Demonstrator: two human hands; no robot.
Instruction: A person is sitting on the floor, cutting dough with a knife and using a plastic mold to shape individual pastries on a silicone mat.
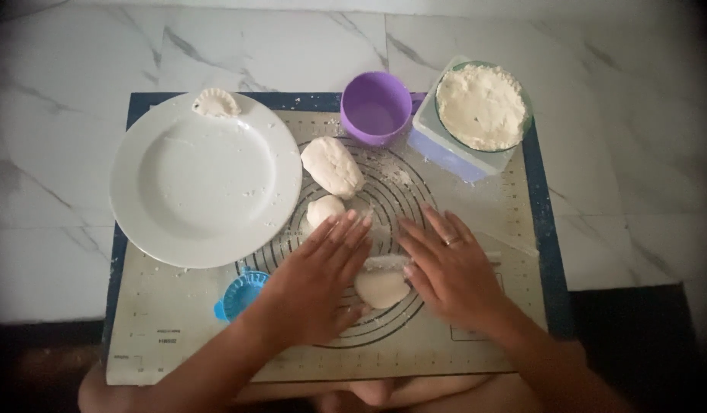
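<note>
Pressing left hand (319, 287) and right hand (449, 271) flat on rolling pin (385, 261), over dough round (382, 288)

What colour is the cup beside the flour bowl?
The cup is purple, seen clearly in the head view.

From my remote view, my left hand (323, 279) and right hand (453, 271) cover most of the rolling pin (384, 262) and the edges of the dough disc (381, 288) below it. Left of the dough disc, my left forearm partly hides the blue dumpling press (239, 294). Fine print on the baking mat (178, 336) is too small to read.
</note>
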